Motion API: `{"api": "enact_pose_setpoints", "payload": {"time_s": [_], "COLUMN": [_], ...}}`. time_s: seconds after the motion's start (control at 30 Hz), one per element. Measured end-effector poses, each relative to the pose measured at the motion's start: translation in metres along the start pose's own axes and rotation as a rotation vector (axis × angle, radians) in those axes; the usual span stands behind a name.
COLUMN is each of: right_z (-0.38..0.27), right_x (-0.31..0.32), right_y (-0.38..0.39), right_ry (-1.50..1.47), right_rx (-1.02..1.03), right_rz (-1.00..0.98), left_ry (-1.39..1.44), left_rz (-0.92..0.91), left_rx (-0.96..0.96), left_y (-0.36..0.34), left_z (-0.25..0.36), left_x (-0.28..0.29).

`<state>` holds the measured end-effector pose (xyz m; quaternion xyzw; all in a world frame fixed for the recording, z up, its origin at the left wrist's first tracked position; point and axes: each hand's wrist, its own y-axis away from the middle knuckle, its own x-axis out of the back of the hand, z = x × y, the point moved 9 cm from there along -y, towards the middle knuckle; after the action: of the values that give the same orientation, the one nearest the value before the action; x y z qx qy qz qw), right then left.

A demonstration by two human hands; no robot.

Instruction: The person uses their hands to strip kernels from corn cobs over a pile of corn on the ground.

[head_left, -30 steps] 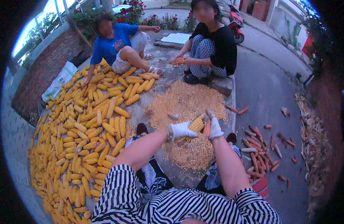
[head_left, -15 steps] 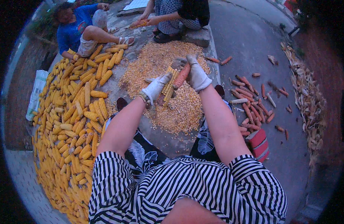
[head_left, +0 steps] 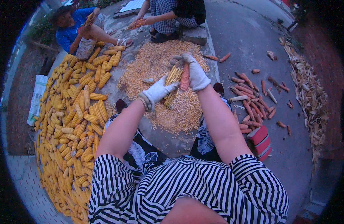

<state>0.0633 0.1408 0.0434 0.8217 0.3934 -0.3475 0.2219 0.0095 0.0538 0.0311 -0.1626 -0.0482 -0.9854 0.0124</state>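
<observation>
My left hand (head_left: 157,92), in a whitish work glove, is closed round a yellow ear of corn (head_left: 173,76) that still carries its kernels. In my right hand (head_left: 195,72), also gloved, is a reddish bare corncob (head_left: 184,79). The cob lies alongside the ear, the two touching or nearly so. Both hands are over a heap of loose corn kernels (head_left: 179,115) on the ground between my feet. The fingers of my right hand curl over the cob's far end and are partly hidden.
A big pile of yellow corn ears (head_left: 76,123) spreads at my left. Stripped cobs (head_left: 254,108) lie to the right beside a red and grey block (head_left: 259,142). Dry husks (head_left: 310,104) line the far right. Two people sit ahead, each handling corn; a white sack (head_left: 38,99) stands left.
The ear and the cob have turned more upright in my hands. The person in blue has raised an ear of corn from the pile.
</observation>
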Motion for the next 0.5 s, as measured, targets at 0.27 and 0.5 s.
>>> {"api": "enact_pose_setpoints", "payload": {"time_s": [0.27, 0.5], "right_z": [0.001, -0.002], "right_x": [-0.007, -0.02], "right_y": [-0.004, 0.008], "right_ry": [-0.216, -0.235], "right_rx": [0.033, 0.04], "right_rz": [-0.019, -0.152], "left_ry": [-0.168, -0.06], "left_rz": [0.345, 0.148], "left_rx": [0.017, -0.084], "left_y": [0.016, 0.027], "left_z": [0.009, 0.027], "left_x": [0.023, 0.019]}}
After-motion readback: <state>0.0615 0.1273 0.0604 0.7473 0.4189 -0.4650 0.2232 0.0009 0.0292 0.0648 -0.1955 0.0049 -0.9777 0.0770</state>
